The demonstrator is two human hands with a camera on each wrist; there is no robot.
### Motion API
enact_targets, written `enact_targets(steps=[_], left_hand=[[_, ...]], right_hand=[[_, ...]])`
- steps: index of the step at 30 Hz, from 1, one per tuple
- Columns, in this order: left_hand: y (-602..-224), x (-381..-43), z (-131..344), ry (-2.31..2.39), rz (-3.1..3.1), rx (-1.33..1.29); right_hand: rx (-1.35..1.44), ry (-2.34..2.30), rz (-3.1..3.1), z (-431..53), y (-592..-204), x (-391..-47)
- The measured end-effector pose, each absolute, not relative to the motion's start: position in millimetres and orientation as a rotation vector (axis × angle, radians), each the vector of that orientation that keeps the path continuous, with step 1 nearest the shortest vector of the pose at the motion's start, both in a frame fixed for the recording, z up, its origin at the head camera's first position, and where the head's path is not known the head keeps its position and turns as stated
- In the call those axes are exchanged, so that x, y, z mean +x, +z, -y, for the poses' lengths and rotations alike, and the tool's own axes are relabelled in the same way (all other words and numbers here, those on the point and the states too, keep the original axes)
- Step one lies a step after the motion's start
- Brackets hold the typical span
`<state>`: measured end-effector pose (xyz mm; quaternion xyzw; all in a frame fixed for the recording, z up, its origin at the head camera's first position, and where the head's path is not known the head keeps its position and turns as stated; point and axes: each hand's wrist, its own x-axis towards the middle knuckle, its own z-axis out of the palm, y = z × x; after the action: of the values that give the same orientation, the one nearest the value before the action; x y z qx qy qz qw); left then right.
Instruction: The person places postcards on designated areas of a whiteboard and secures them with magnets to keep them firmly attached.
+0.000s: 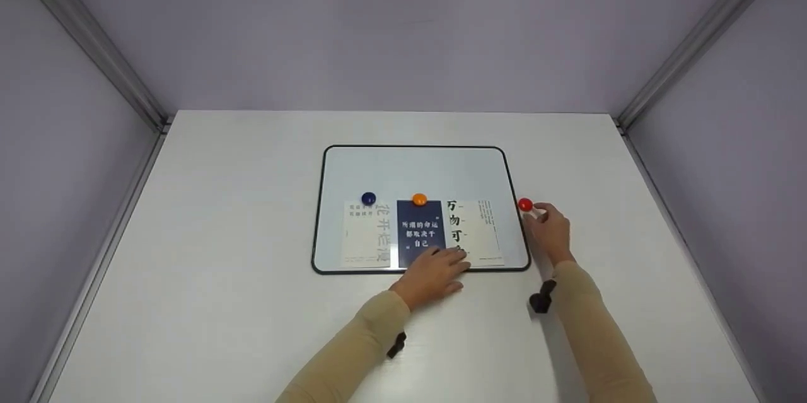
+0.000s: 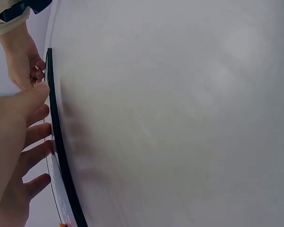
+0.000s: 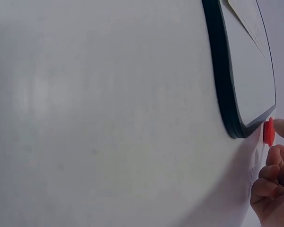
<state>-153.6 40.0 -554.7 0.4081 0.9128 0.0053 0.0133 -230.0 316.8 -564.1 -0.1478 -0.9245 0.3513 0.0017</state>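
A whiteboard (image 1: 416,169) with a black rim lies on the table, bearing three cards in a row. A dark blue round magnet (image 1: 369,198) is at the top of the left white card (image 1: 362,239), and an orange magnet (image 1: 420,200) tops the navy card (image 1: 421,220). The right white card (image 1: 482,233) has no magnet on it. My left hand (image 1: 435,274) rests with spread fingers over the board's near edge, partly covering the navy and right cards. Beside the board's right rim, my right hand (image 1: 551,233) pinches a red magnet (image 3: 269,132) between thumb and index finger.
The white table (image 1: 208,233) extends around the board. Lilac panels (image 1: 391,31) with grey metal posts (image 1: 94,43) stand at the back and both sides. Each wrist carries a small black device (image 1: 542,297).
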Motion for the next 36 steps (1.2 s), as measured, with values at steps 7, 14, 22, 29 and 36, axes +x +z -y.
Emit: enact_targets(steps=[7, 14, 22, 29, 36], left_hand=[[-557.1, -152.8, -42.2, -0.029, -2.81, 1.212], [-554.9, -150.7, -44.2, -0.004, -2.819, 1.175], [-558.9, -152.5, -45.5, 0.021, -2.888, 1.198], [-558.3, -153.7, -44.8, -0.007, -2.825, 1.137], [-556.2, -153.9, -42.4, 0.03, -2.784, 1.138]], right_hand=[[-0.474, 1.101, 2.922, -317.0, -562.2, -231.5], [-0.49, 1.09, 2.96, -315.2, -558.6, -234.3], [-0.477, 1.035, 2.996, -315.6, -560.4, -238.8], [-0.489, 1.016, 3.011, -314.0, -558.7, -241.2], [-0.485, 0.958, 3.014, -312.7, -558.4, -242.2]])
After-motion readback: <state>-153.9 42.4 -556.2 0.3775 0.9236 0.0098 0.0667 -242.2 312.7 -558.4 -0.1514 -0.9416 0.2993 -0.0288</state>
